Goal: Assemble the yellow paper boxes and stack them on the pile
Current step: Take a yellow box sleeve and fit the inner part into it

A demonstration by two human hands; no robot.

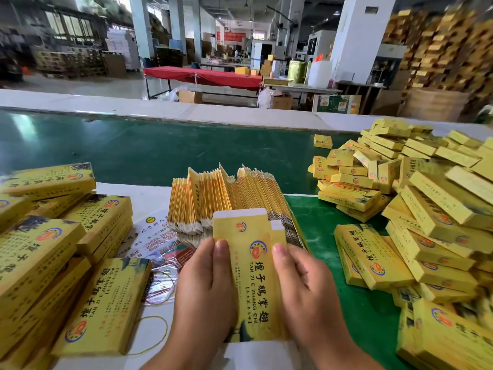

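A flat yellow paper box blank (253, 279) with red and black print is held upright in front of me. My left hand (205, 292) grips its left edge, thumb on the front. Gripping the right edge the same way is my right hand (309, 292). The blank's white flaps show at its top and bottom. Just behind it stands a fanned bundle of unfolded flat blanks (232, 198). A loose pile of assembled yellow boxes (416, 209) spreads across the right of the table.
Bundles of flat yellow blanks (53, 252) lie stacked at the left. A printed sheet and rubber bands (160, 263) lie on the white table. A green conveyor belt (149, 150) runs across behind the work area. The factory floor lies beyond.
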